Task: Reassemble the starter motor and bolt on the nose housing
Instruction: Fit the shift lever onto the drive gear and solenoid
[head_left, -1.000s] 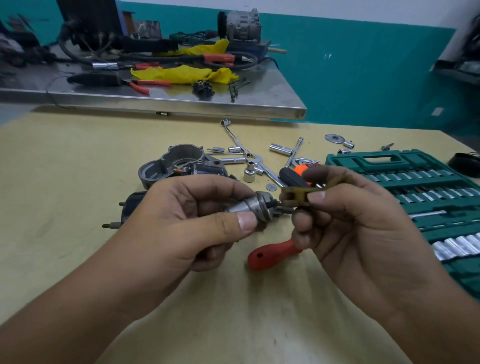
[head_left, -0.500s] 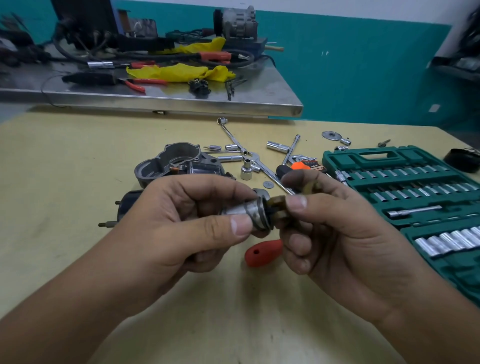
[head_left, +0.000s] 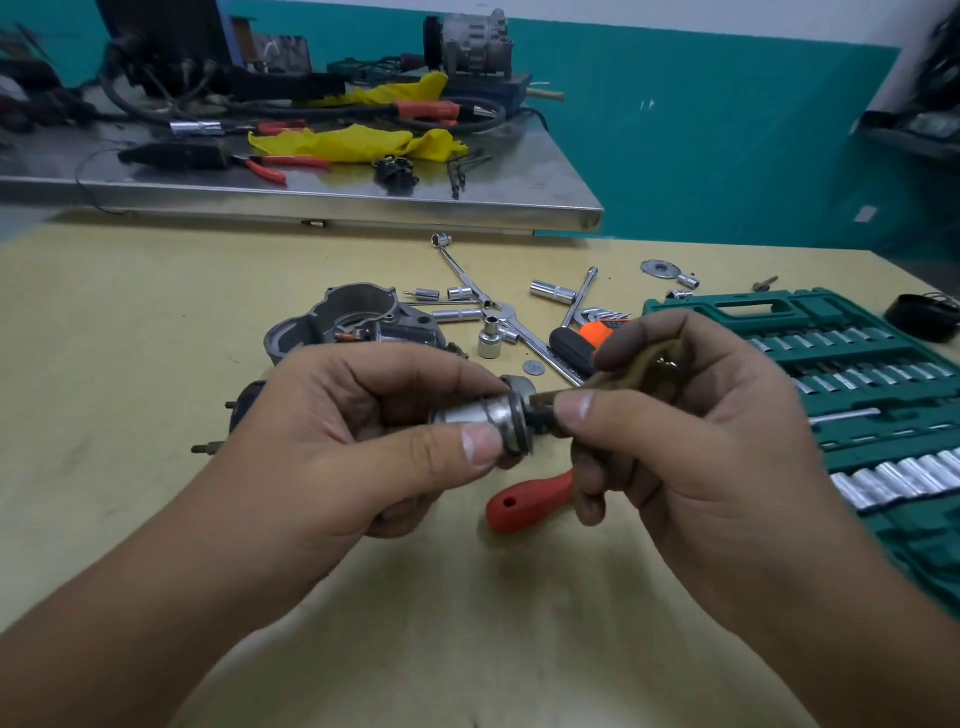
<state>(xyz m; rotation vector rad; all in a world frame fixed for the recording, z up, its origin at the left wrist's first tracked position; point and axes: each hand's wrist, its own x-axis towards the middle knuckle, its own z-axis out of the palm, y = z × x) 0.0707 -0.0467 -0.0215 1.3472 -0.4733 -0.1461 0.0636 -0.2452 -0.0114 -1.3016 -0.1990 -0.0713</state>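
**Drive assembly held level, fork at its right-hand end**

The left hand (head_left: 332, 447) grips the drive (head_left: 485, 415), a metal cylinder with a flanged collar, with thumb below and fingers curled over the top. The drive sits at picture centre, raised above the table (head_left: 130, 364). Its long axis runs close to horizontal, 9 o'clock to 3 o'clock, with the collar end toward 3 o'clock; the 9 o'clock end is hidden inside the hand.

The right hand (head_left: 701, 447) pinches the fork (head_left: 639, 371), a tan-brown lever, between thumb and forefinger; the other fingers are curled beneath. The fork's lower end touches the drive just past the collar. From that point the fork slants up toward 1 o'clock. Whether it is seated on the drive cannot be told, since the thumb covers the joint.

The housing (head_left: 358, 317), grey cast metal, lies on the table at 11 o'clock from the drive, open side up. The motor (head_left: 244, 410), a dark body with studs pointing to 9 o'clock, shows just beyond the left hand.

At 6 o'clock from the drive lies a red handle (head_left: 524, 501), partly covered by the right hand. The socket case (head_left: 857, 384), green and open, lies at 3 o'clock. Loose sockets and a ratchet (head_left: 540, 348) lie at 12 o'clock.
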